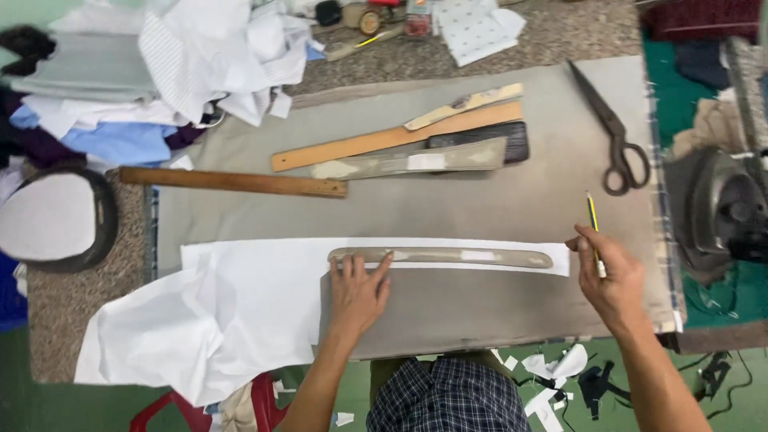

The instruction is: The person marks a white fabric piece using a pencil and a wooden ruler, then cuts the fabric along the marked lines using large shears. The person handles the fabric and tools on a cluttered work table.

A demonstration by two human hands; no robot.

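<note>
Two hands are being seen from the head camera over a grey padded table [512,200]. The left hand [358,290] is being pressed flat, fingers spread, on the left end of a long narrow curved template [448,257], which is lying on a strip of white fabric [264,296] near the table's front edge. The right hand [612,280] is being closed around a yellow pencil [593,228], its tip being held upward, just beside the template's right end at the table's front right corner. Large scissors [616,136] are lying by the right edge. Three wooden rulers [392,138] and a dark brush [488,136] are being kept toward the back edge, well apart from the hands. A heap of folded cloth [160,64] is sitting at the back left corner. An iron [720,208] is resting beyond the right edge
</note>
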